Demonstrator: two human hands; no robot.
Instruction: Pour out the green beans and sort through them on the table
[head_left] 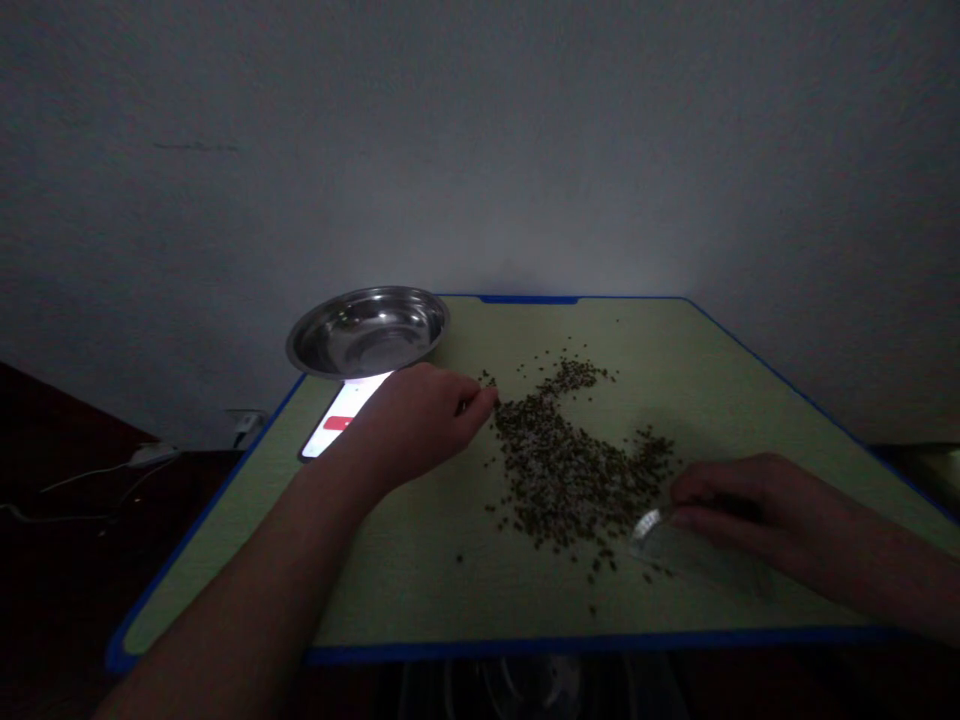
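A loose pile of small dark beans or seeds [555,460], mixed with paler bits, is spread over the middle of the table. At the pile's left edge, my left hand [427,420] has thumb and fingertips pinched together; anything between them is too small to make out. To the right of the pile, my right hand [757,500] grips a clear see-through plastic thing [646,528] with a shiny edge. Its body is faint against the tabletop, so its full shape cannot be told. Several stray seeds lie around its edge.
A shiny metal bowl [371,335] stands at the back left. Partly under it and behind my left forearm is a phone [330,425] with a lit screen. The pale green table [420,590] has a blue rim. A wall rises behind; cables [150,455] lie at left.
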